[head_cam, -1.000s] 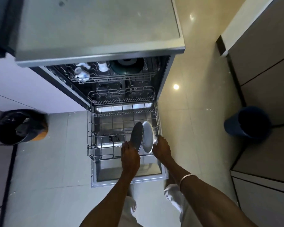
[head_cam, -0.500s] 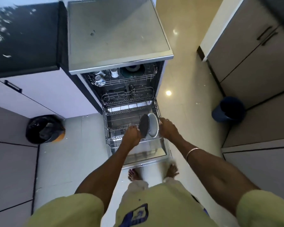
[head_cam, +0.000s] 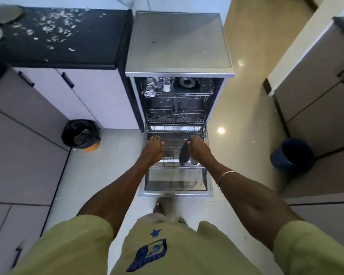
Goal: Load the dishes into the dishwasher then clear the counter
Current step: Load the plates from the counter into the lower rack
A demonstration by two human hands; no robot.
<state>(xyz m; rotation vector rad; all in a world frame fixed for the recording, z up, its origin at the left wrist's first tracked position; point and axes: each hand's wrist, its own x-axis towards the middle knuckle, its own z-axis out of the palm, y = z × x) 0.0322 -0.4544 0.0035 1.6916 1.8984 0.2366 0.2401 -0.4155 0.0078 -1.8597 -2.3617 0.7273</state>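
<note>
Wire lower rack [head_cam: 175, 133] under both hands, dark plate [head_cam: 184, 154] upright.

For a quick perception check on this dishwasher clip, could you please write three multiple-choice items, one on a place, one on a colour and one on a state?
1. Where do the plates stand?
A. on the dishwasher's top
B. in the pulled-out lower rack
C. in the floor bin

2. What colour is the bucket by the cabinets on the person's right?
A. dark blue
B. red
C. white

3. How is the dishwasher door?
A. shut
B. folded down open
C. removed

Answers:
1 B, the plates stand on edge in the lower rack, beside the right hand, opposite the left hand.
2 A, the bucket is dark blue.
3 B, the dishwasher door lies flat under the rack.
</note>
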